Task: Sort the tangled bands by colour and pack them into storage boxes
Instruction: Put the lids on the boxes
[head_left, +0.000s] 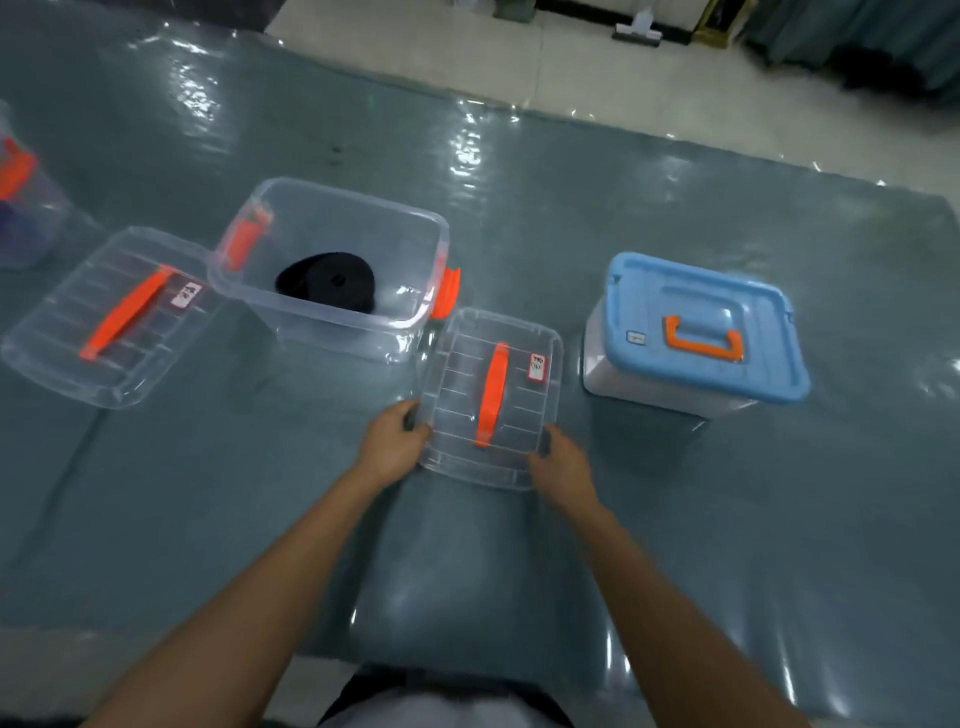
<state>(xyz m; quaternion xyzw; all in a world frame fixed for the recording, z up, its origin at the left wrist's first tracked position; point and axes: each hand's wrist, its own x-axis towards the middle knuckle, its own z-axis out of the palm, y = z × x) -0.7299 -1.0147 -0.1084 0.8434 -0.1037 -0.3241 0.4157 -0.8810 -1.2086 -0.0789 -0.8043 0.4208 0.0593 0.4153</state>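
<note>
A clear lid with an orange handle (524, 415) is held in front of me, tilted up off the table. My left hand (395, 439) grips its near left corner and my right hand (563, 465) grips its near right corner. Just behind it stands an open clear storage box (415, 317) with orange latches, and a coiled black band (327, 280) lies inside it. A second clear lid with an orange handle (57, 332) lies flat to the left of that box.
A closed box with a blue lid and orange handle (701, 312) stands to the right. Part of another clear box with an orange latch (21, 208) shows at the far left edge. The table (727, 519) has a glossy grey-green cover; tiled floor lies beyond its far edge.
</note>
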